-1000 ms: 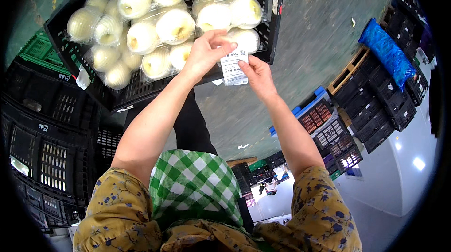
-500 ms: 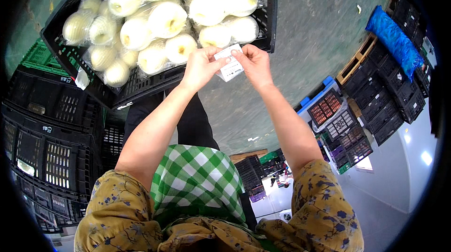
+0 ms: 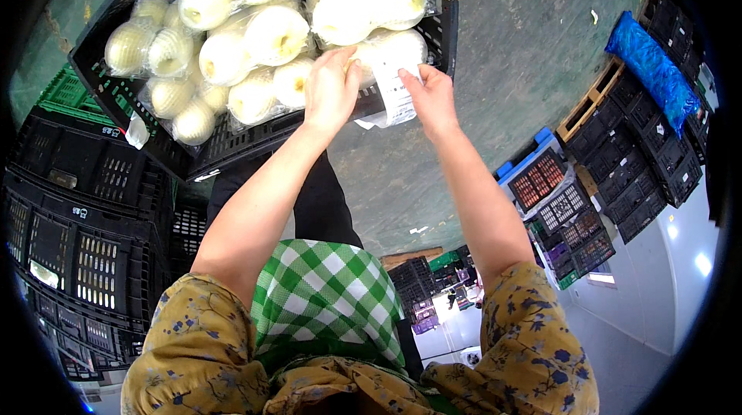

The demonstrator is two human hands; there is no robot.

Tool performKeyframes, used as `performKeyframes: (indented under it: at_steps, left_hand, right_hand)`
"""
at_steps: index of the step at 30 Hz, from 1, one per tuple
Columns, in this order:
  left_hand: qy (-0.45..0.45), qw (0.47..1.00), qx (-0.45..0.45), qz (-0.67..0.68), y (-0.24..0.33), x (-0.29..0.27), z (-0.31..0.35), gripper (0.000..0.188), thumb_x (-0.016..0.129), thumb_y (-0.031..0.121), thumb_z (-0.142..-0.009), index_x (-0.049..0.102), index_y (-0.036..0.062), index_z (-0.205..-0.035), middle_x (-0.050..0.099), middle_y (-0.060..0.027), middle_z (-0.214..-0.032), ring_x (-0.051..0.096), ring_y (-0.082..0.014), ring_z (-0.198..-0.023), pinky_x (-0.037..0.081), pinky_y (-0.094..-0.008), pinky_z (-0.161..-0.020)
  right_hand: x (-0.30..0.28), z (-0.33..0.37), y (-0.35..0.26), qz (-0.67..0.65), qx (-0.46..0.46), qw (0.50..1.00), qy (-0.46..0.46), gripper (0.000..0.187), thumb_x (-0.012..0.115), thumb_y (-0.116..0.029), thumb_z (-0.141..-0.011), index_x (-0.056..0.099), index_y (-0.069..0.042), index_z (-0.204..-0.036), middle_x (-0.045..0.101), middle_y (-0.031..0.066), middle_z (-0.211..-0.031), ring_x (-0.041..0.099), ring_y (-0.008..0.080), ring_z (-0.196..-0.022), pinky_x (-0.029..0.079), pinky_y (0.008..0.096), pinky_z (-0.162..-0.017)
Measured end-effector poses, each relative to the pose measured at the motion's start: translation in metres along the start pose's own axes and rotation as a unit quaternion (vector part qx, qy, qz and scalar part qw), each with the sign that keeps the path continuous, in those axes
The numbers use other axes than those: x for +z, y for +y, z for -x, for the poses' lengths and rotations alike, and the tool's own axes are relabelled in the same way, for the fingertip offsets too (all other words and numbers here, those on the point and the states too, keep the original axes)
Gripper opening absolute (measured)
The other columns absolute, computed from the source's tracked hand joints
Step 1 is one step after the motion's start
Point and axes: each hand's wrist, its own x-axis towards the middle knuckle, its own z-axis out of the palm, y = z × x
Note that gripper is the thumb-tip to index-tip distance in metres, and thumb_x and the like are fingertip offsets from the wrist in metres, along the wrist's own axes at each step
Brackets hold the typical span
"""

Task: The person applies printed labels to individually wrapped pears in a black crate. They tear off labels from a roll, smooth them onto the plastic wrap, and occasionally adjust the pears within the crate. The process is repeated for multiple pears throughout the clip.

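Note:
Pale round fruits (image 3: 276, 32) in white foam nets and clear wrapping fill a black plastic crate (image 3: 255, 141) in front of me. My left hand (image 3: 331, 90) is over the crate's near side, its bent fingers against a wrapped pack and its thumb apart from them. Whether a small label lies under those fingertips cannot be seen. Just beyond the crate's near right corner, my right hand (image 3: 430, 98) pinches a strip of white printed labels (image 3: 396, 98) between thumb and fingers. The strip hangs down over the crate's rim.
Stacked black crates (image 3: 85, 222) stand close on my left, with a green crate (image 3: 73, 94) behind them. At right are more crate stacks (image 3: 622, 144), a wooden pallet (image 3: 591, 102) and a blue plastic bundle (image 3: 653, 67). A white tag (image 3: 137, 130) hangs on the fruit crate.
Both hands held the labels together; now they are apart. My left hand has moved up onto a fruit pack, while the right keeps the labels, which hang more unfolded.

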Motion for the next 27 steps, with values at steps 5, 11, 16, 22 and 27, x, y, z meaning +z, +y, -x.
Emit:
performKeyframes:
  at_steps: [5,11,16,22,27]
  left_hand:
    - [-0.065,0.996,-0.021,-0.059,-0.009,0.007,-0.014,0.037,0.048,0.012,-0.079,0.052,-0.0045,-0.112,0.054,-0.0211,-0.113,0.050,-0.0329,-0.107,0.038,-0.0391,-0.094]
    - [-0.077,0.992,0.058,-0.087,-0.027,0.010,-0.014,0.048,0.046,0.011,-0.078,0.042,-0.0017,-0.124,0.049,-0.0218,-0.119,0.045,-0.0334,-0.112,0.035,-0.0398,-0.097]
    - [-0.107,0.994,0.011,-0.011,-0.030,0.013,-0.024,0.050,0.043,0.016,-0.079,0.040,-0.0009,-0.126,0.046,-0.0219,-0.122,0.040,-0.0348,-0.117,0.031,-0.0392,-0.099]
    - [-0.122,0.988,0.005,-0.096,-0.047,0.040,-0.025,0.052,0.038,0.025,-0.083,0.037,-0.0011,-0.128,0.037,-0.0190,-0.134,0.029,-0.0294,-0.127,0.025,-0.0364,-0.105]
    - [-0.183,0.965,-0.109,0.155,-0.028,0.016,-0.042,0.058,0.043,0.022,-0.082,0.032,-0.0056,-0.132,0.032,-0.0196,-0.138,0.027,-0.0262,-0.130,0.022,-0.0313,-0.106]
  right_hand:
    - [0.000,-0.029,0.006,0.048,0.039,0.997,0.038,0.018,0.061,-0.013,-0.078,0.064,0.005,-0.082,0.064,0.0096,-0.071,0.059,0.0130,-0.062,0.046,0.0299,-0.056]
    - [0.006,-0.072,0.016,0.085,0.088,0.992,0.016,0.019,0.059,-0.010,-0.081,0.060,0.008,-0.087,0.064,0.0128,-0.079,0.061,0.0161,-0.064,0.047,0.0312,-0.053]
    - [0.012,-0.074,0.000,0.103,0.099,0.990,-0.024,0.030,0.060,-0.017,-0.075,0.062,0.004,-0.096,0.064,0.0167,-0.093,0.063,0.0214,-0.076,0.048,0.0333,-0.068]
    - [0.001,-0.069,0.011,0.177,-0.042,0.981,-0.064,0.031,0.060,-0.023,-0.076,0.064,-0.001,-0.098,0.066,0.0127,-0.087,0.063,0.0206,-0.078,0.047,0.0318,-0.071]
    - [0.006,-0.058,0.013,0.158,0.001,0.984,-0.085,0.028,0.059,-0.020,-0.077,0.064,-0.002,-0.098,0.067,0.0112,-0.083,0.062,0.0171,-0.074,0.047,0.0300,-0.068]
